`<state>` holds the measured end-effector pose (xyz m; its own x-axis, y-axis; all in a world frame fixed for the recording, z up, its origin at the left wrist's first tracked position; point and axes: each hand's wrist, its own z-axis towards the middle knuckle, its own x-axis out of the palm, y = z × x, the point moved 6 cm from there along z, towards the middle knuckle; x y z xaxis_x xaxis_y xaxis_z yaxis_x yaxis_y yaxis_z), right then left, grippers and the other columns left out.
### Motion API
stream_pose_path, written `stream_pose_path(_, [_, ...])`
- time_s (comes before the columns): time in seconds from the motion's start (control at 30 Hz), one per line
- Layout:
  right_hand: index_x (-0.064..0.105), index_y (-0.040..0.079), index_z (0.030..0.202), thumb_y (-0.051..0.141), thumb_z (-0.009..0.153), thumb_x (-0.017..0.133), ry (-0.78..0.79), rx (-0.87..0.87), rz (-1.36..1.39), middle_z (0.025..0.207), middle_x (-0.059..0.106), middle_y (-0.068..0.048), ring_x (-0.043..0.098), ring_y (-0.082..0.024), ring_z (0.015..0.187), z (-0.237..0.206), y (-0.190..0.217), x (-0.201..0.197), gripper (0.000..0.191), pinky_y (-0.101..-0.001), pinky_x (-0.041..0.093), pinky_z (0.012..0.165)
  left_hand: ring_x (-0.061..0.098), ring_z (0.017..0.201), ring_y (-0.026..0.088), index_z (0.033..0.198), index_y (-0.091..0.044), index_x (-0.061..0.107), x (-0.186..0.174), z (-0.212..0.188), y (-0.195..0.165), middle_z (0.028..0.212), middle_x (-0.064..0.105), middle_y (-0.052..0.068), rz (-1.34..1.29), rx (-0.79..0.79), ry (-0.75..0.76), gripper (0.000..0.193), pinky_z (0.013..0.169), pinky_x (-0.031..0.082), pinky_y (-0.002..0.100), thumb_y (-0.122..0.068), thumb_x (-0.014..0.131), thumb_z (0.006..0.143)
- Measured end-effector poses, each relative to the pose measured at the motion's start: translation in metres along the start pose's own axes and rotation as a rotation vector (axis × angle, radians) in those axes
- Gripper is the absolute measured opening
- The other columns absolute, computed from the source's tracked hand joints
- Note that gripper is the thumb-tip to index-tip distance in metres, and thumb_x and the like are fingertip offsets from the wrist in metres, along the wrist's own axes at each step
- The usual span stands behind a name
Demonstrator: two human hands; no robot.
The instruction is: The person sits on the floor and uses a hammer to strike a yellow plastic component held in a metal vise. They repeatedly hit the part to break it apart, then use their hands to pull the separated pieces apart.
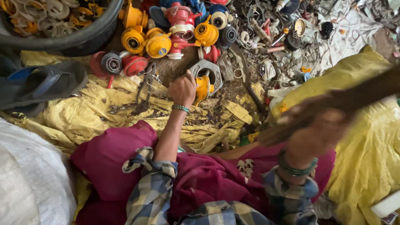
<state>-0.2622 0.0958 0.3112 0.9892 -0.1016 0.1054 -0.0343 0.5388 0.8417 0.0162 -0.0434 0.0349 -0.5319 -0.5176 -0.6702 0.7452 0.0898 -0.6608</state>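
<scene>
Left hand closed round a yellow part, holding it upright on a grey hex block, far of centre on the ground. Fingers wrapped on the part's left side, thumb on top. Right hand up high at near right, blurred, fist closed on a brown stick that slants off to the right edge; head of the stick out of view.

By the look of it, the steadying step: part seated on the block, stick lifted over it. Any blow calls for a square seat on the block, a firm left grip and fingers kept below the top of the part.

Heap of yellow and red parts just beyond the block. Black tub at far left, sandal at left, crumpled yellow sheet beneath.
</scene>
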Motion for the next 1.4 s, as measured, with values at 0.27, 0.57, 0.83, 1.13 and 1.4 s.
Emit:
stream_pose_path(0.27, [0.053, 0.002, 0.121, 0.042, 0.102, 0.045, 0.35, 0.589, -1.036, 0.084, 0.067, -0.017, 0.067, -0.028, 0.067, -0.082, -0.14, 0.064, 0.045, -0.0422, 0.054, 0.058, 0.066, 0.046, 0.032, 0.058, -0.011, 0.071, 0.013, -0.004, 0.002, 0.056, 0.066, 0.016, 0.057, -0.032, 0.069, 0.056, 0.045, 0.052, 0.045, -0.035, 0.05, 0.103])
stream_pose_path(0.57, [0.056, 0.002, 0.107, 0.026, 0.107, 0.044, 0.262, 0.045, -1.172, 0.091, 0.062, -0.018, 0.061, -0.032, 0.083, -0.042, -0.045, 0.008, 0.027, -0.0485, 0.05, 0.074, 0.064, 0.045, 0.034, 0.054, -0.01, 0.069, 0.006, -0.004, -0.003, 0.054, 0.065, 0.017, 0.095, 0.033, -0.012, 0.057, 0.043, 0.05, 0.046, -0.035, 0.053, 0.103])
stream_pose_path(0.83, [0.05, 0.004, 0.13, 0.036, 0.109, 0.038, -0.068, 0.04, -0.747, 0.091, 0.069, -0.011, 0.068, -0.018, 0.071, -0.019, -0.043, 0.022, 0.04, -0.0371, 0.057, 0.058, 0.063, 0.044, 0.033, 0.053, -0.011, 0.068, 0.016, -0.011, 0.0, 0.054, 0.064, 0.015, 0.124, 0.049, -0.023, 0.056, 0.043, 0.05, 0.046, -0.033, 0.054, 0.103])
stream_pose_path(1.13, [0.059, -0.004, 0.11, 0.027, 0.11, 0.05, 0.189, 0.489, -0.946, 0.067, 0.06, -0.016, 0.053, -0.029, 0.055, -0.091, -0.133, 0.002, 0.032, -0.0399, 0.045, 0.044, 0.064, 0.043, 0.033, 0.052, -0.012, 0.071, 0.026, -0.005, 0.005, 0.051, 0.065, 0.015, 0.103, -0.027, 0.102, 0.056, 0.043, 0.05, 0.048, -0.042, 0.056, 0.098])
stream_pose_path(1.4, [0.05, 0.004, 0.136, 0.038, 0.119, 0.033, -0.137, -0.477, -0.717, 0.098, 0.07, -0.014, 0.07, -0.023, 0.074, 0.014, 0.031, -0.001, 0.041, -0.0355, 0.06, 0.063, 0.063, 0.045, 0.033, 0.056, -0.01, 0.069, 0.002, -0.008, -0.007, 0.055, 0.064, 0.016, 0.082, 0.122, -0.064, 0.057, 0.044, 0.05, 0.044, -0.031, 0.051, 0.105])
